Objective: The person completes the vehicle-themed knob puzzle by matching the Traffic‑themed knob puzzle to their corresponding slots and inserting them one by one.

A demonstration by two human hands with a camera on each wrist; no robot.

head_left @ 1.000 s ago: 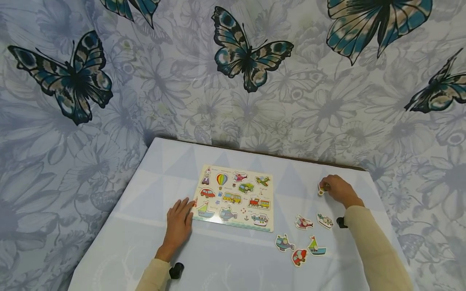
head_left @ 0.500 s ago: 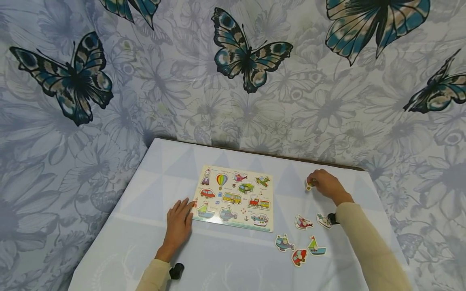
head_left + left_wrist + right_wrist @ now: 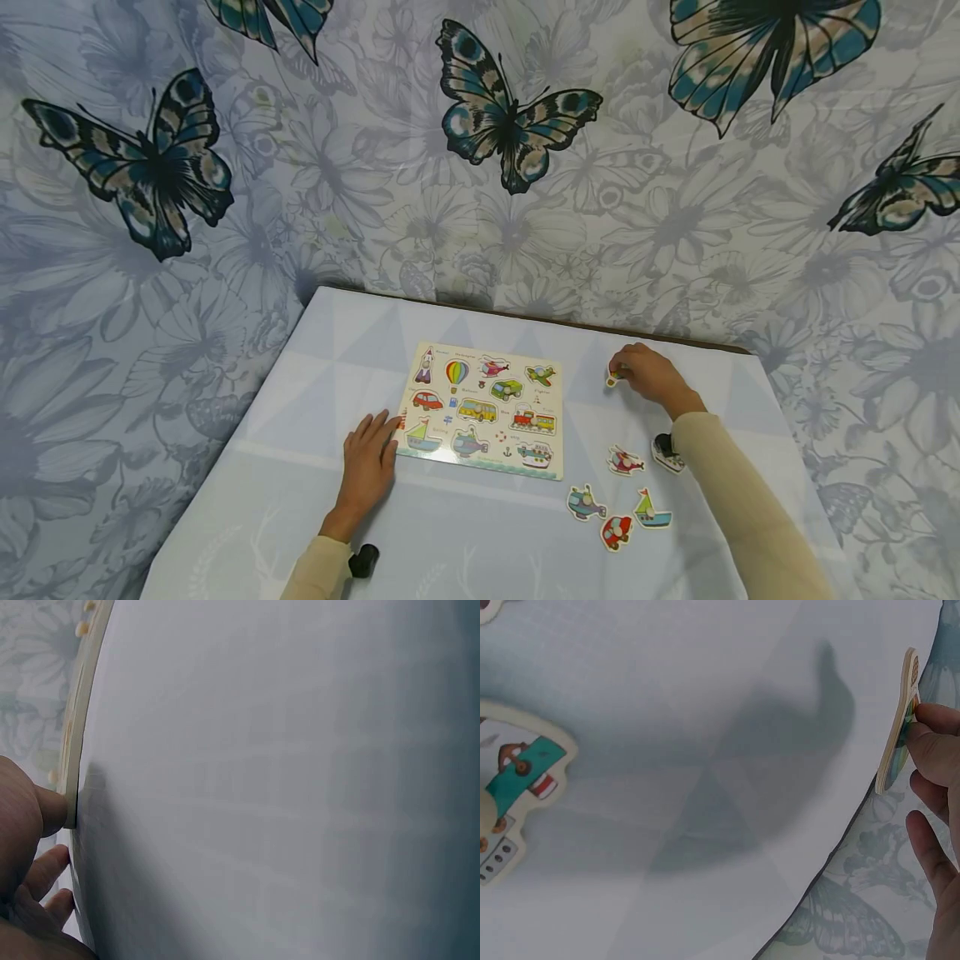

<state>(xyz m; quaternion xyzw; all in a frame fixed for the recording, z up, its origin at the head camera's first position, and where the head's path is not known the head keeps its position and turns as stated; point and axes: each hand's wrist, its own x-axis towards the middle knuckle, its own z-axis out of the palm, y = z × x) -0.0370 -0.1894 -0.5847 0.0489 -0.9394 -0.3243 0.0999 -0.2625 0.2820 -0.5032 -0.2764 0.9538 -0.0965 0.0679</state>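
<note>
My right hand [image 3: 651, 375] pinches a hot-air balloon puzzle piece [image 3: 900, 727] between thumb and fingertips, lifted above the table's far right part. In the head view only the balloon's basket end shows past the fingers. My left hand [image 3: 367, 458] lies with straight fingers at the left edge of a puzzle board [image 3: 519, 372] printed with vehicles. From the left wrist view, the thumb touches the board's edge [image 3: 73, 765]. Loose pieces lie right of the board: a helicopter [image 3: 625, 460], a submarine [image 3: 585, 502], a red car [image 3: 617, 532], a sailboat [image 3: 652, 510] and a ship [image 3: 529, 772].
A pale patterned cloth covers the table [image 3: 465, 533], whose back edge meets a butterfly-printed wall covering [image 3: 517, 250]. The right sleeve [image 3: 742, 500] and its black wrist camera [image 3: 663, 445] partly cover the ship piece in the head view.
My right hand has moved left toward the board, carrying the balloon piece. Its wrist camera now covers part of the ship piece. My left hand has stayed in place.
</note>
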